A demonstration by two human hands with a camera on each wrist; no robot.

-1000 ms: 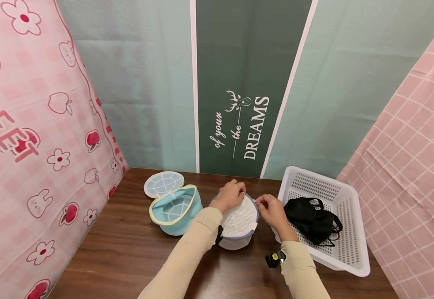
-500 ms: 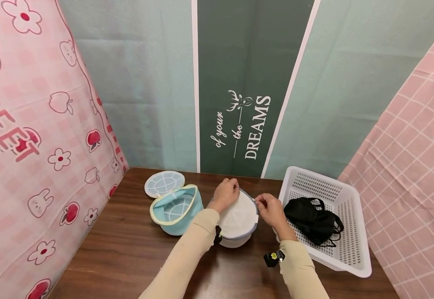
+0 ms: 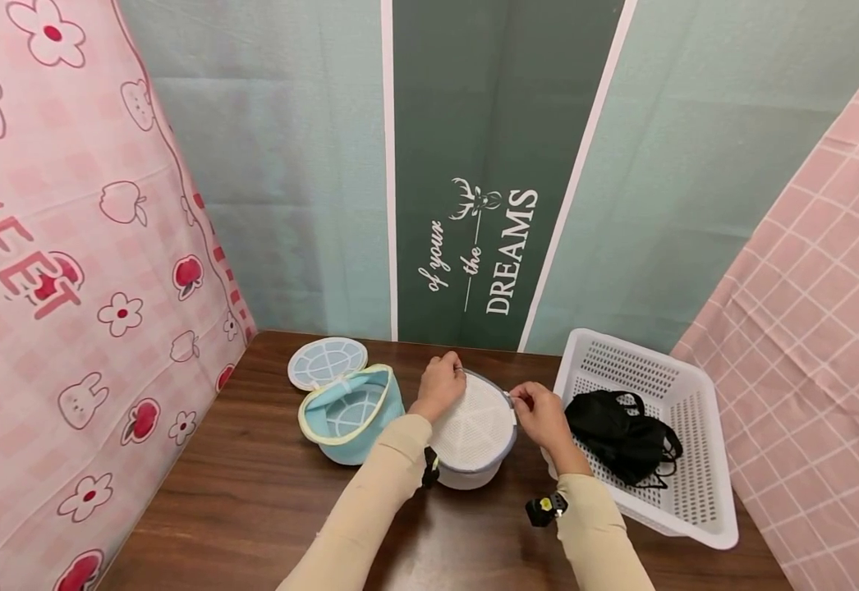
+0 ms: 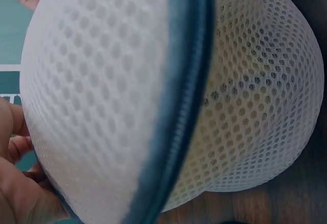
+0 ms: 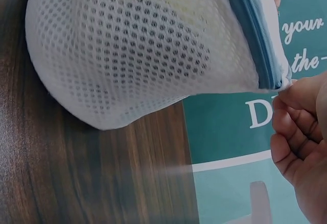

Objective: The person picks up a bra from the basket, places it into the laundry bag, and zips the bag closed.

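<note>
The mesh bag [image 3: 477,427] is judged light and pliant, best held by its zipped rim [image 4: 188,111], pinched there with fingertips together by left grip [image 3: 442,386] and right grip [image 3: 542,410].

i watch from far away. the head camera sits up high, behind the fingers [image 3: 450,361], facing forward and down, far enough back to see the left hand [image 3: 440,386] and right hand [image 3: 543,415] together. the left wrist camera [image 3: 430,468] is very near, turned sideways, with the white mesh bag [image 4: 97,81] beside the fingers filling most of it. the right wrist camera [image 3: 544,510] is close too, tipped the other way. both wrist views share the bag and green cloth [image 5: 219,137] past the fingers.
</note>
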